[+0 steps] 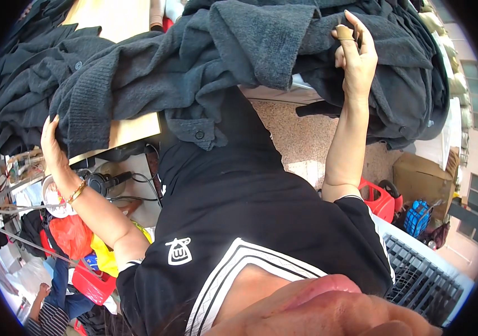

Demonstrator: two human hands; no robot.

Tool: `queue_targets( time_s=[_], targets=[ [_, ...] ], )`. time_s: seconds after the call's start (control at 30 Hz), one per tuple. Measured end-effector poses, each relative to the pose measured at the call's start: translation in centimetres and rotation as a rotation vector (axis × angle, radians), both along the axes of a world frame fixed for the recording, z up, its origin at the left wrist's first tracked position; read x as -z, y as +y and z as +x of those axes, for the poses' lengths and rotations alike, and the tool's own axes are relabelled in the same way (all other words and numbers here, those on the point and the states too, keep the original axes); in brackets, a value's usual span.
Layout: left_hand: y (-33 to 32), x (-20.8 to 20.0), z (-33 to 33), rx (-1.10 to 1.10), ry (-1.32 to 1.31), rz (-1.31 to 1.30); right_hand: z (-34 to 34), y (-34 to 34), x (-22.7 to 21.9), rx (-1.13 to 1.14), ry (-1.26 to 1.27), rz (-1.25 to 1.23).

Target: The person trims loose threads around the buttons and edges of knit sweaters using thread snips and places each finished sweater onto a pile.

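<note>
A dark grey knitted cardigan (177, 73) with ribbed bands and buttons stretches across in front of me, between my hands. At its left end, my left hand (53, 144) is closed at the edge of a ribbed band (88, 109), part of the fingers behind the cloth. My right hand (355, 64) rests against the knit at the upper right. Its index finger points up, apart from the others, and a tan cover (344, 33) sits on one finger. A buttoned corner (197, 133) of the cardigan hangs down over my lap.
More dark garments (407, 84) are heaped at the right. A pale wooden board (132, 131) shows under the cloth. Black cables (138, 179) hang at left near red and yellow bags (74, 235). A cardboard box (423, 171) and grey crate (418, 280) stand right. Another person's striped sleeve (48, 319) shows lower left.
</note>
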State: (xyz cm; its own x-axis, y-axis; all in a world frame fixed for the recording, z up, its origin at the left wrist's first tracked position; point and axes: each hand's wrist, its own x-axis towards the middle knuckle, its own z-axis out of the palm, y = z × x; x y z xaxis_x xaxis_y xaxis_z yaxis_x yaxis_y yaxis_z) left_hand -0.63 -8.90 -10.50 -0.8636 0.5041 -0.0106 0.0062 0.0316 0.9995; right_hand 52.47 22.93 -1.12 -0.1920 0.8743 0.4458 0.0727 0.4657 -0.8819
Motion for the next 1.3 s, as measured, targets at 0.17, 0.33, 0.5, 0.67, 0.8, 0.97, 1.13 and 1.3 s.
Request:
queue_targets(
  time_s=[0.17,0.33,0.5,0.67,0.8,0.97,1.13,1.3],
  targets=[
    [0.0,-0.8,1.3,0.042,0.229,-0.174,-3.0,-3.3,-2.0,-0.248,-0.062,0.017],
    [4.8,-6.6,10.9,-0.082,0.741,0.005,-10.0,-7.4,-1.3,-0.529,-0.23,-0.092],
    [11.4,-8.2,18.8,0.578,0.173,0.2,-14.5,-10.2,3.4,-1.01,-0.424,0.241],
    [13.0,-6.6,22.3,0.878,0.248,-0.074,-15.7,-12.5,5.1,-1.318,-0.682,0.055],
    [13.8,-5.5,24.1,0.971,0.308,-0.194,-15.5,-12.7,5.5,-1.393,-0.834,0.04],
    [12.3,-6.6,19.8,0.252,1.113,-0.119,-13.2,-10.8,5.9,-1.4,-0.68,-0.195],
    [3.4,-4.6,9.4,-0.367,1.322,-0.543,-13.5,-9.9,3.9,-1.432,-0.521,-0.519],
    [1.3,-2.5,9.7,0.025,0.47,-0.295,-14.2,-9.6,4.1,-1.487,-0.292,-0.572]
  ],
)
